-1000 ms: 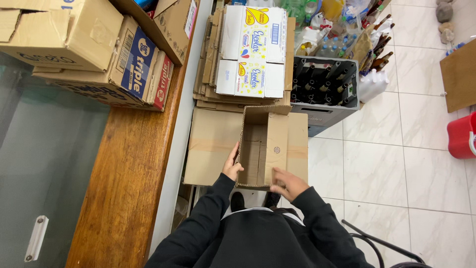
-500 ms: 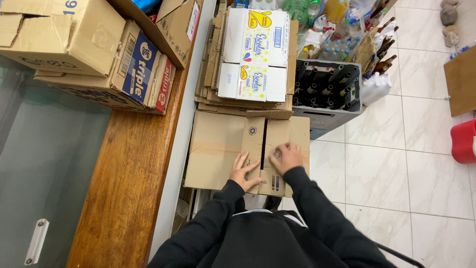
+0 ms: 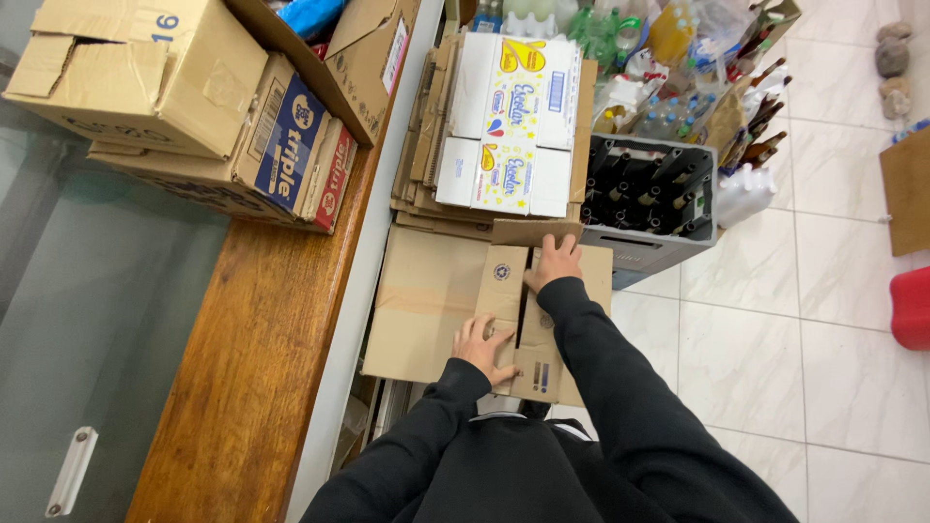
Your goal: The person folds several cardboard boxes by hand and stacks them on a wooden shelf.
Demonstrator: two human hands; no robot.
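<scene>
A: Entry, head view. Nearest the camera: black sleeves [image 3: 581, 426] of the person's own arms, both reaching forward over a brown cardboard box [image 3: 436, 300] standing on the floor beside the wooden counter [image 3: 242, 368].

B: Left hand?

A: Left hand [image 3: 484, 349] lies palm down on the near end of the box's top flaps [image 3: 513, 320], fingers spread and flat. It grasps nothing; it only presses on the cardboard.

B: Right hand?

A: Right hand [image 3: 554, 263] is farther out, at the far end of the same flaps, fingers extended and slightly curled over the seam. Also pressing, not gripping anything that I can see.

B: State of the box?

A: Flaps folded down and meeting along a centre seam under both hands. One small flap [image 3: 533, 230] sticks up at the far edge, just beyond the right fingertips.

B: Beyond that?

A: Touching the box's far side, a stack of flattened cardboard [image 3: 417, 165] with white and yellow printed cartons [image 3: 513, 126] lying on top. To its right, a grey crate [image 3: 649, 208] full of dark bottles, standing on the white tiled floor [image 3: 775, 339]. Behind the crate, a heap of plastic bottles and bags [image 3: 668, 48].

B: Counter side?

A: Far left, several cardboard boxes [image 3: 174, 97] stacked on the counter. At the right edge, a red container [image 3: 911, 305], well apart from the hands.
</scene>
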